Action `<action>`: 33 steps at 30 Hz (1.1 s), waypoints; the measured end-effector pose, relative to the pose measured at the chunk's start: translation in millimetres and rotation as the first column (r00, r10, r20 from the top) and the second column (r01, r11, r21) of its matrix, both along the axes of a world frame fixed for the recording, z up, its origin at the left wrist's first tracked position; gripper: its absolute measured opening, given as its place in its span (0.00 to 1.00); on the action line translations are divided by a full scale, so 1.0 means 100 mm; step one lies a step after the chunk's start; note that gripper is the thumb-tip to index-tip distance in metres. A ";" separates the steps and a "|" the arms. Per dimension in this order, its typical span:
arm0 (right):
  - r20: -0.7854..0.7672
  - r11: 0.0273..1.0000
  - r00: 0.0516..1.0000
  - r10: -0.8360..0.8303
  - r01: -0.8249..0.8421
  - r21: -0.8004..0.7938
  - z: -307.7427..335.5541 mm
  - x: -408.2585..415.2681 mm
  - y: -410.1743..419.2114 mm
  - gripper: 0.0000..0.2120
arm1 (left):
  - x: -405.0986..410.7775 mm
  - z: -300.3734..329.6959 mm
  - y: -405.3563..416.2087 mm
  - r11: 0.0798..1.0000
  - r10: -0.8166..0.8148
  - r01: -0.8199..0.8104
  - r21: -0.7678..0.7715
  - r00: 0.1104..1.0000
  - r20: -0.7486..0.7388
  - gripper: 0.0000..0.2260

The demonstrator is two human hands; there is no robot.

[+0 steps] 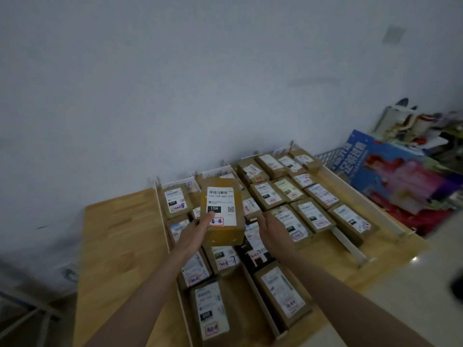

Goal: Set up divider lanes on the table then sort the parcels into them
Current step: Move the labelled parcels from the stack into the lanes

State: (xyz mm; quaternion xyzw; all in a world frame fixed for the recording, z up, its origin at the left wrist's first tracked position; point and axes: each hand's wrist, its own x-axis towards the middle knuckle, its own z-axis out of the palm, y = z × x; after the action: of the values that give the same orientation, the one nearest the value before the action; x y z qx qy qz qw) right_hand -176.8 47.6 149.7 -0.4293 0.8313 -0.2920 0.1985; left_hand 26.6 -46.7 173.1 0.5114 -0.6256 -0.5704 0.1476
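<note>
My left hand grips a brown cardboard parcel with a white label marked 15H, held above the lanes with its label facing me. My right hand hovers just to the right of it, fingers relaxed, holding nothing. Below them the wooden table carries white divider strips that form several lanes. Several labelled brown parcels lie in rows inside those lanes.
A blue and red printed box and a wire basket stand past the table's right side, with clutter behind. A white wall runs along the back. The table's left part is bare wood. A metal frame sits lower left.
</note>
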 end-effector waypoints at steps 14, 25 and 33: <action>-0.291 0.998 0.957 0.004 0.017 0.068 0.11 -1.22 1.40 0.19 | -1.28 -0.05 1.25 0.999 -0.043 0.043 -0.020 0.998 -0.037 0.25; -0.457 0.997 0.889 0.006 0.029 0.067 -0.02 -2.20 1.52 0.22 | -2.34 -0.13 1.17 0.997 -0.066 0.064 -0.043 0.996 -0.060 0.24; -0.402 0.989 0.915 0.017 0.044 0.142 -0.18 -3.28 1.05 0.23 | -3.47 -0.39 0.70 1.000 -0.013 0.015 0.021 0.994 -0.106 0.22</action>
State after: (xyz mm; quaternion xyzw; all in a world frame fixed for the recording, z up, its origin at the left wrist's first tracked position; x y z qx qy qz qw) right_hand -504.7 153.0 131.2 -0.4586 0.8765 -0.1366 0.0527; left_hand -319.9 23.0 134.1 0.4774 -0.6143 -0.6045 0.1711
